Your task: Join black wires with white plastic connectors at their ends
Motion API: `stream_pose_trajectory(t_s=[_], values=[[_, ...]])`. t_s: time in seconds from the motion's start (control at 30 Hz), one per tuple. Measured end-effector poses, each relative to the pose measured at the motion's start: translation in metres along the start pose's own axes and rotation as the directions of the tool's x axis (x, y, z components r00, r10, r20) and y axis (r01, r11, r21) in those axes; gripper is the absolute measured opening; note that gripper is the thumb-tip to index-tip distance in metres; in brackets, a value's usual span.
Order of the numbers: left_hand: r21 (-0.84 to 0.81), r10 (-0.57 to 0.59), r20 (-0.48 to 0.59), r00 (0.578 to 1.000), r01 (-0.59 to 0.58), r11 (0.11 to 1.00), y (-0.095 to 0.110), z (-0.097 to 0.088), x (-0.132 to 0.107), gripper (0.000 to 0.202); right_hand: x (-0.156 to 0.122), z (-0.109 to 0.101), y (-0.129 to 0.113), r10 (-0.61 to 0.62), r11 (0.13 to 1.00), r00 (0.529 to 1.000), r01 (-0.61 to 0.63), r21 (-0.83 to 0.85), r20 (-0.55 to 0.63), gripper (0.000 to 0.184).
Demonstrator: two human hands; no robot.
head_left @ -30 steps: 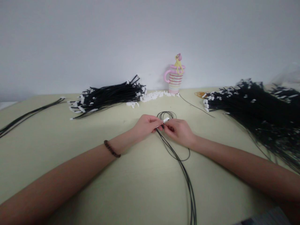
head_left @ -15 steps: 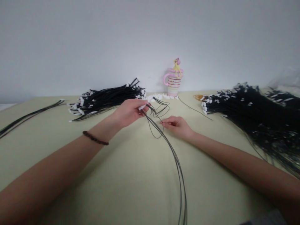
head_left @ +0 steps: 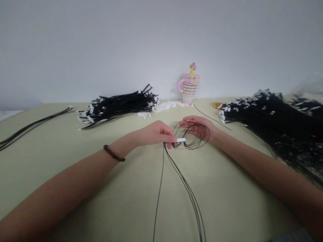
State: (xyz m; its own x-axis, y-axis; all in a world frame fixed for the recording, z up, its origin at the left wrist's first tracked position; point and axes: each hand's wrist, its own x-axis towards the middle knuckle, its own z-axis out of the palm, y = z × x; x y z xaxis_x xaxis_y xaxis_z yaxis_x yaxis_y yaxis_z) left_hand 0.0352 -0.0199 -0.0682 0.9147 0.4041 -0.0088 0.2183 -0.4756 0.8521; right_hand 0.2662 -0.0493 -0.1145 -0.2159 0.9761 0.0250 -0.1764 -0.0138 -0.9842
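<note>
My left hand pinches a white connector between thumb and fingers over the middle of the table. Thin black wires hang from the connector's left side toward the front edge. On its right side, more black wire curls into a round bunch of loops. Behind and beside those loops, my right hand holds its fingers stretched out and apart. The wire loops cross in front of these fingers; whether they touch is hard to see.
A pile of black wires with white ends lies back left; a larger pile fills the right. White connectors lie scattered before a striped mug. Several wires stretch along the left, and a single wire lies near the back.
My left hand has moved right and nearer with the connector, which now lies level. My right hand has gone from pinching a wire to spread fingers by the loops. One wire now hangs separately.
</note>
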Motion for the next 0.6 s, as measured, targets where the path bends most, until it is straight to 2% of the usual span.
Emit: stream_pose_trajectory(t_s=[0.07,0.1,0.13,0.2,0.23,0.27,0.3,0.33,0.4,0.43,0.5,0.6], values=[[0.013,-0.035,-0.01,0.999,0.035,0.999,-0.009,0.003,0.004,0.022,0.003,-0.004,-0.002,-0.01,0.995,0.995,0.0,-0.104,-0.096,0.025],[0.016,-0.054,-0.03,0.998,0.055,0.998,-0.014,0.005,0.005,0.023,0.004,-0.004,-0.003,-0.078,0.98,0.98,0.042,-0.195,-0.181,0.024],[0.017,-0.072,-0.062,0.996,0.073,0.997,-0.019,0.007,0.007,0.024,0.003,-0.003,-0.003,-0.193,0.947,0.943,0.107,-0.304,-0.271,0.022],[0.001,-0.101,-0.158,0.982,0.103,0.995,-0.026,0.012,0.01,0.027,-0.001,0.006,-0.003,-0.449,0.829,0.814,0.224,-0.513,-0.369,0.015],[-0.021,-0.118,-0.214,0.97,0.117,0.993,-0.028,0.015,0.011,0.027,-0.004,0.013,-0.002,-0.537,0.767,0.763,0.262,-0.586,-0.361,0.013],[-0.045,-0.138,-0.27,0.953,0.131,0.99,-0.03,0.017,0.012,0.028,-0.009,0.021,-0.002,-0.582,0.717,0.747,0.285,-0.637,-0.321,0.013],[-0.069,-0.16,-0.322,0.933,0.145,0.987,-0.032,0.02,0.013,0.027,-0.013,0.031,-0.001,-0.586,0.681,0.769,0.294,-0.671,-0.257,0.014],[-0.091,-0.179,-0.372,0.911,0.156,0.983,-0.033,0.022,0.014,0.026,-0.017,0.041,0.001,-0.549,0.654,0.817,0.29,-0.699,-0.175,0.016],[-0.125,-0.197,-0.447,0.873,0.157,0.98,-0.036,0.025,0.017,0.024,-0.023,0.06,0.007,-0.41,0.609,0.912,0.265,-0.747,-0.011,0.023],[-0.141,-0.197,-0.468,0.862,0.147,0.979,-0.038,0.026,0.017,0.023,-0.024,0.067,0.011,-0.338,0.583,0.94,0.252,-0.772,0.052,0.027],[-0.173,-0.196,-0.486,0.852,0.126,0.977,-0.04,0.026,0.019,0.021,-0.024,0.076,0.019,-0.251,0.527,0.962,0.231,-0.818,0.11,0.031],[-0.2,-0.215,-0.488,0.846,0.131,0.971,-0.042,0.026,0.021,0.021,-0.02,0.079,0.027,-0.217,0.487,0.973,0.172,-0.856,0.072,0.034]])
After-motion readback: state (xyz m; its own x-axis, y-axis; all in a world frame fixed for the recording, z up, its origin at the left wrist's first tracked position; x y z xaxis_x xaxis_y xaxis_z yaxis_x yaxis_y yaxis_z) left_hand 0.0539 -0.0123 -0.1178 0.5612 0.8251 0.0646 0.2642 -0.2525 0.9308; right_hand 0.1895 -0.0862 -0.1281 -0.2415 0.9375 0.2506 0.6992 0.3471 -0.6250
